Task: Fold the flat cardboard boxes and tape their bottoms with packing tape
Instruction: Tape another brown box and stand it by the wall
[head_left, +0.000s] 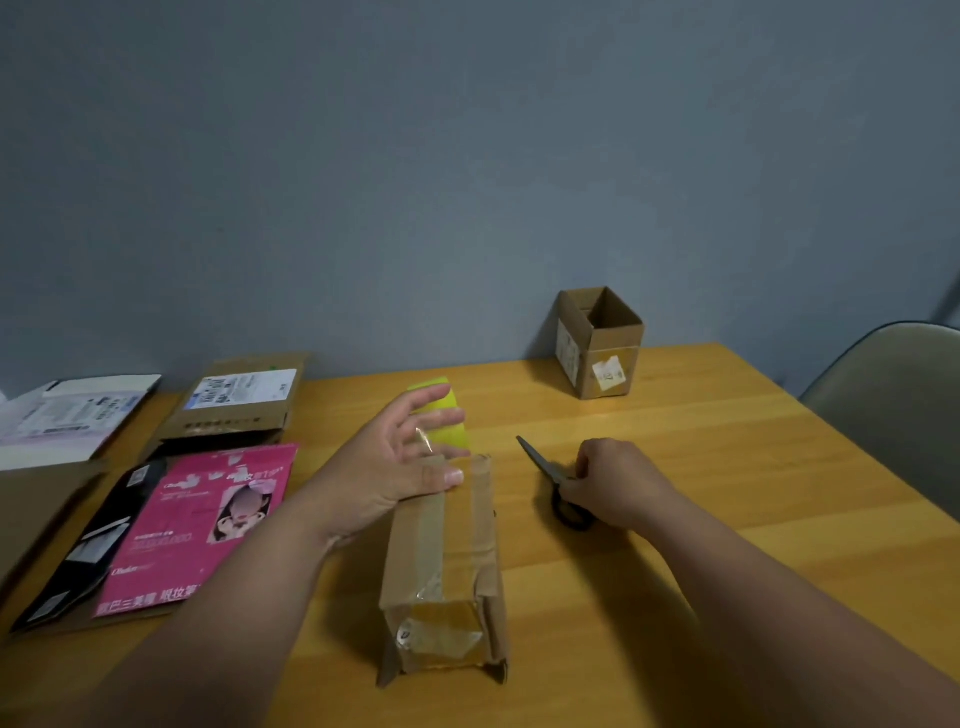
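Left hand (410, 457): fingers spread, thumb pressing the taped box's far end.
Right hand (618, 480): clamped on the scissors (550, 478), which lie on the desk (727, 467).
Taped box (447, 556): mid-desk, near the front edge (tape roll (449, 415) just behind).
Folded box (600, 343): upright at the back edge.
Flat boxes (228, 405): along the left edge.

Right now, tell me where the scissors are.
In the head view the scissors lie on the table, right of the taped box, with the right hand on their handles.
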